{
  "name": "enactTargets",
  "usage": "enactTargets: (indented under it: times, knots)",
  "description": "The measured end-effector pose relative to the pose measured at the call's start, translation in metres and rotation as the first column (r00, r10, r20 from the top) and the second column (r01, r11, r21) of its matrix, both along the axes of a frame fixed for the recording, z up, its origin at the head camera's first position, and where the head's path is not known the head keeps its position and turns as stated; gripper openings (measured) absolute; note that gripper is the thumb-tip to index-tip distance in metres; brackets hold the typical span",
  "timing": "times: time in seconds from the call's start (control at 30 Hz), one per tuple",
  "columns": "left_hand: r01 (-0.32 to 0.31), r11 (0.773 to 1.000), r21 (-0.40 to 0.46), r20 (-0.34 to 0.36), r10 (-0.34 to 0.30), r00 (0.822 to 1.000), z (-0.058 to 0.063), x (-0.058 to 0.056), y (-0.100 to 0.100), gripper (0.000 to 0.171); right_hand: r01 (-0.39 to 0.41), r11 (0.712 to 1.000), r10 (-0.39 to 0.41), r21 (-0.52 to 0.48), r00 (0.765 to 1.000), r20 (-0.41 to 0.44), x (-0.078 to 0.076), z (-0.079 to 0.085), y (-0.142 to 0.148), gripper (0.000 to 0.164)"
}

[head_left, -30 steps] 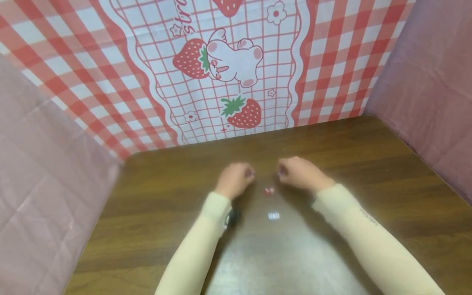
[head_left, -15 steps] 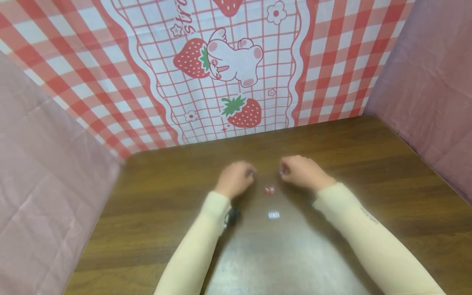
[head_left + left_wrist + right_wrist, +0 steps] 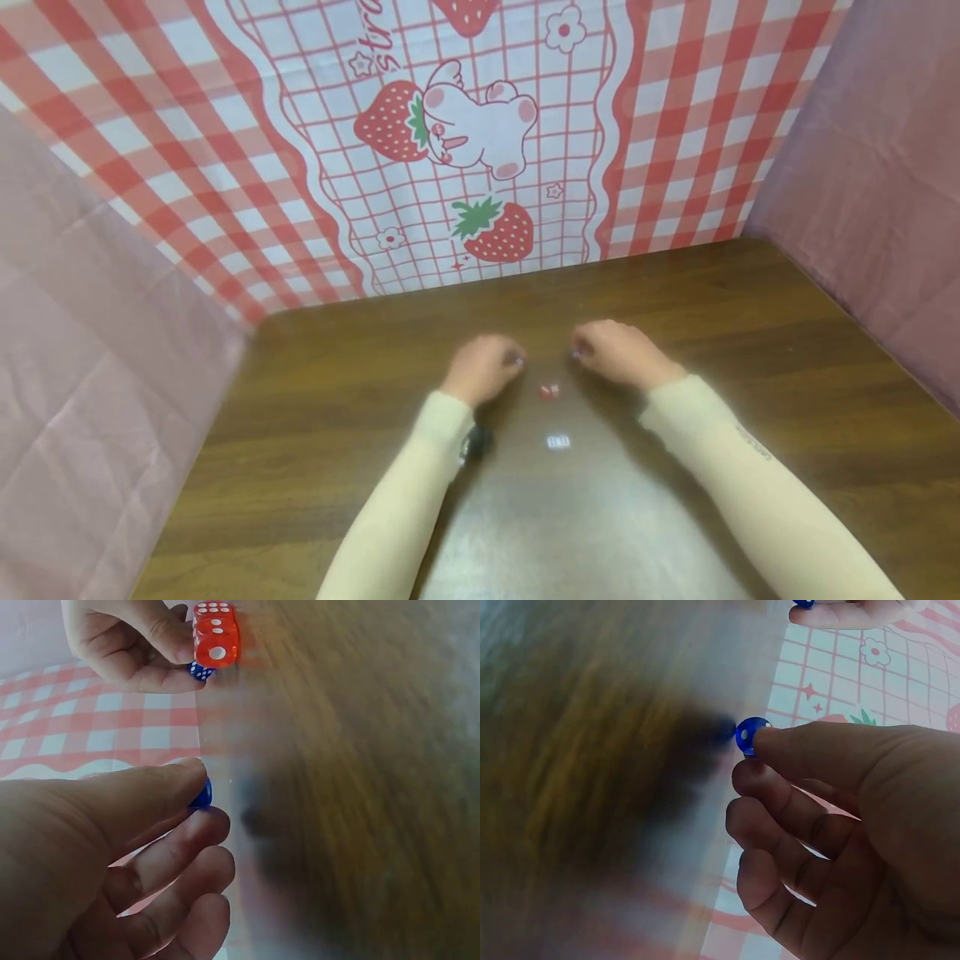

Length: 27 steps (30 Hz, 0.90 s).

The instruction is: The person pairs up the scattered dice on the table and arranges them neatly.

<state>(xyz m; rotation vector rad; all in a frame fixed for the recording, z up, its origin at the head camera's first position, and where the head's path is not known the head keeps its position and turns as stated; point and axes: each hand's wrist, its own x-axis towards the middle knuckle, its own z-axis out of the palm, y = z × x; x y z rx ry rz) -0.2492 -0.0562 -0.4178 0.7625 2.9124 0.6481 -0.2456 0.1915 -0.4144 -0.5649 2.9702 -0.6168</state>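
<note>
My left hand [image 3: 483, 368] pinches a blue die [image 3: 201, 795] between thumb and index finger, much of it covered by the thumb tip. Opposite it, my right hand [image 3: 624, 353] pinches another blue die [image 3: 747, 736]; white pips show beside the thumb. The two hands are apart, low over the wooden table [image 3: 337, 467]. On the tabletop between and slightly nearer than the hands lie red dice [image 3: 550, 391], seen up close as see-through red with white pips in the left wrist view [image 3: 216, 636]. Nearer still are white dice [image 3: 558, 442], set side by side.
A red-and-white checked cloth [image 3: 675, 125] with strawberry prints hangs behind the table's far edge. Pink cloth [image 3: 97, 333] hangs at the left and more pink cloth [image 3: 870, 208] at the right. A dark device [image 3: 474, 443] sits under the left wrist.
My left hand has shifted slightly to the right, and my right hand has barely moved. Both keep their pinch. The red and white dice stay where they were.
</note>
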Motion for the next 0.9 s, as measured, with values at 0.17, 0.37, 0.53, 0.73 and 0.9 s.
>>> enactTargets:
  times: [0.17, 0.37, 0.53, 0.73, 0.9]
  knots:
    - [-0.010, 1.000, -0.025, 0.009, 0.010, 1.000, -0.0031, -0.0009, 0.0029, 0.022, -0.027, 1.000, 0.028, 0.012, 0.999, -0.028, -0.0006, -0.0034, 0.0018, 0.012]
    - [0.002, 1.000, -0.012, 0.050, -0.002, 0.999, -0.0031, -0.0009, 0.0066, 0.020, -0.042, 0.999, 0.042, -0.001, 0.998, -0.036, 0.0001, -0.0049, 0.0053, 0.014]
    - [-0.026, 0.999, 0.044, 0.118, 0.020, 0.993, -0.0013, 0.0008, 0.0050, 0.019, -0.038, 0.998, 0.039, -0.040, 0.999, 0.012, -0.0005, -0.0043, 0.0067, 0.017]
    - [-0.046, 0.997, 0.060, 0.134, 0.038, 0.990, -0.0017, -0.0001, 0.0066, 0.021, -0.016, 0.996, 0.022, -0.082, 0.997, 0.071, -0.0014, -0.0043, 0.0055, 0.026]
    - [-0.051, 0.998, 0.046, 0.122, 0.045, 0.991, -0.0021, -0.0018, 0.0096, 0.016, -0.013, 0.997, 0.018, -0.073, 0.998, 0.065, -0.0037, -0.0039, 0.0035, 0.017]
